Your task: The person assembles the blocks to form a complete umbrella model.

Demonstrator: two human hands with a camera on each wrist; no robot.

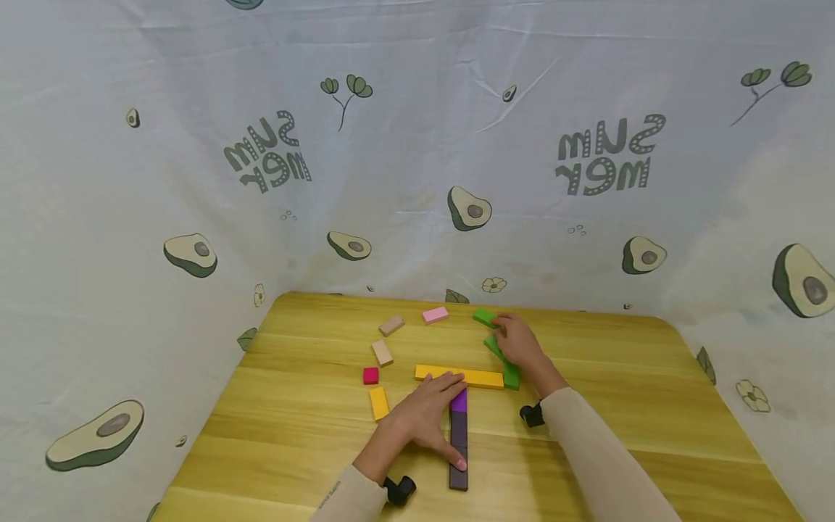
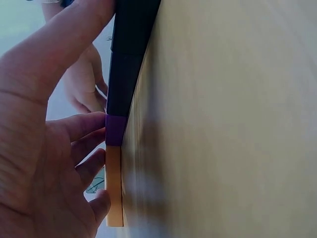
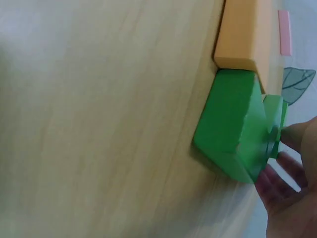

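Observation:
My left hand [image 1: 422, 413] spreads across a line of blocks, fingers extended. Its fingertips touch the purple block [image 1: 459, 400] and the long yellow-orange bar [image 1: 481, 378]; the thumb rests on the nearest dark block [image 1: 459, 476]. Another dark block [image 1: 459, 429] lies between. My right hand [image 1: 518, 342] pinches the end of the farthest green block [image 1: 484, 317] with thumb and fingertips. Under that hand is a second green block [image 1: 493, 346], partly covered. A third green block [image 3: 225, 109] sits against the bar's right end, and its slanted side shows in the right wrist view.
Left of the bar lie a red block [image 1: 370, 375], a small yellow block [image 1: 379, 403] and two beige blocks [image 1: 382, 353]. A pink block [image 1: 435, 315] lies near the back edge of the wooden table [image 1: 620, 435]. A printed cloth [image 1: 404, 167] hangs behind.

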